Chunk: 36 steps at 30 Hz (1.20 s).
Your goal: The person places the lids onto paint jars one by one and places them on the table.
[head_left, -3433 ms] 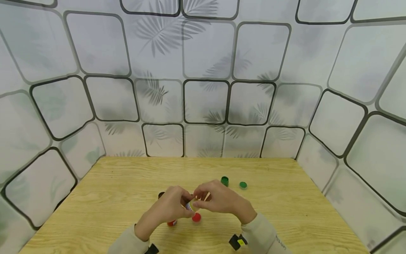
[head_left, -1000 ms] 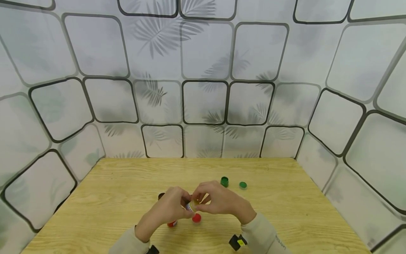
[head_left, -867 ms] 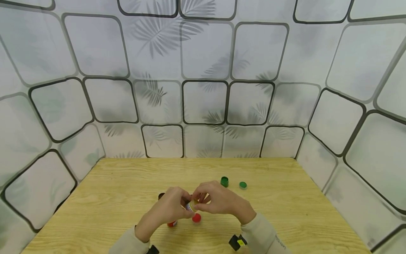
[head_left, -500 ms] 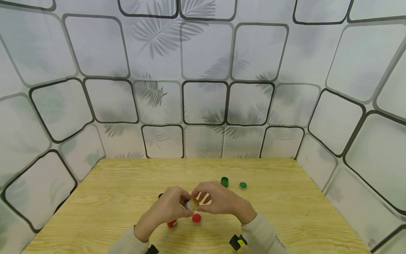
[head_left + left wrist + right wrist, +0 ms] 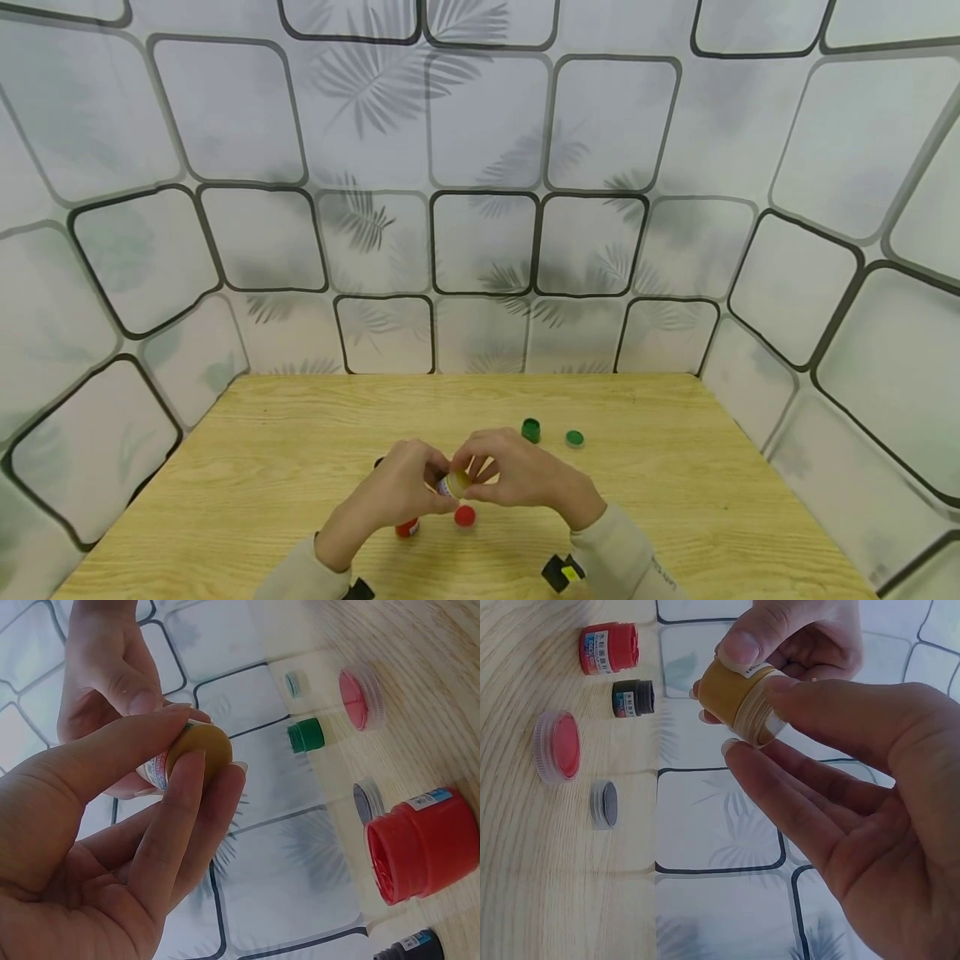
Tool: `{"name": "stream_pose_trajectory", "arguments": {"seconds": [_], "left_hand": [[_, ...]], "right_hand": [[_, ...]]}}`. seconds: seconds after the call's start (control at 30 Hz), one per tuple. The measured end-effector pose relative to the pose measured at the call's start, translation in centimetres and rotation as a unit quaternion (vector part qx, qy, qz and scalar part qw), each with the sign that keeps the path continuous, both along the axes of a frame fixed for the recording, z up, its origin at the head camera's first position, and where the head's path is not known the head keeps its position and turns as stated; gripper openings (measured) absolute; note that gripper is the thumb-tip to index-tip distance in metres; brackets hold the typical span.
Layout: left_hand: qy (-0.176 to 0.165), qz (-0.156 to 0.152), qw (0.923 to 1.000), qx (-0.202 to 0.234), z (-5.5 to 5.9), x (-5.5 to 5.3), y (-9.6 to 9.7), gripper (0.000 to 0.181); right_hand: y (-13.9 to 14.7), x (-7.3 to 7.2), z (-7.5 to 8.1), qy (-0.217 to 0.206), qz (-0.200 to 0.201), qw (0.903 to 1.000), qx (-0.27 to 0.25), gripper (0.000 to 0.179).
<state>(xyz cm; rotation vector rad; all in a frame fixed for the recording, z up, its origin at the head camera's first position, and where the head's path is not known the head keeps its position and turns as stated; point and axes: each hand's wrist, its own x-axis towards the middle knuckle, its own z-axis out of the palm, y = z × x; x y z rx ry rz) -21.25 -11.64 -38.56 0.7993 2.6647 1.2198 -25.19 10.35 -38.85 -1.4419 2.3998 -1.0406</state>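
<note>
My left hand (image 5: 401,483) grips a small mustard-yellow paint jar (image 5: 724,690) by its body, thumb over the white label and fingers curled beneath. The jar is tilted, its base showing toward the left wrist camera and its top end toward my right hand (image 5: 517,471). A clear ridged screw lid (image 5: 750,720) sits at that top end. My right thumb and a fingertip pinch the lid's edge from opposite sides, while the other right fingers are spread off it. Both hands meet above the near middle of the wooden table (image 5: 315,417).
An uncapped red jar (image 5: 431,847) and a smaller dark jar (image 5: 626,699) stand to the left. A red lid (image 5: 465,516) lies below the hands, with a dark lid (image 5: 605,805) nearby. Farther back are a green jar (image 5: 531,431) and its green lid (image 5: 575,438).
Both hands stay nearly in place. My right fingers have shifted around the lid; half a second ago they stood farther off it, with more of the jar's top end showing.
</note>
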Motion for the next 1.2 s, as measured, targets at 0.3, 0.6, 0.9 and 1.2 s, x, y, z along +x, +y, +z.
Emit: {"name": "stream_pose_trajectory", "arguments": {"seconds": [0.3, 0.6, 0.9, 1.2], "left_hand": [[-0.001, -0.003, 1.0000, 0.005, -0.08, 0.02, 0.03, 0.022], [-0.007, 0.003, 1.0000, 0.004, -0.10, 0.01, -0.01, 0.024], [-0.009, 0.007, 0.9999, 0.005, -0.05, -0.18, 0.00, 0.020], [-0.006, 0.002, 0.9999, 0.009, -0.19, -0.16, 0.04, 0.021]], "right_hand": [[-0.02, 0.11, 0.02, -0.001, -0.007, 1.0000, 0.000, 0.021], [-0.08, -0.06, -0.13, 0.016, -0.005, 0.9999, 0.003, 0.021], [-0.04, 0.06, -0.02, 0.003, 0.001, 1.0000, -0.001, 0.031], [-0.14, 0.15, -0.03, 0.000, 0.005, 1.0000, -0.003, 0.026]]}}
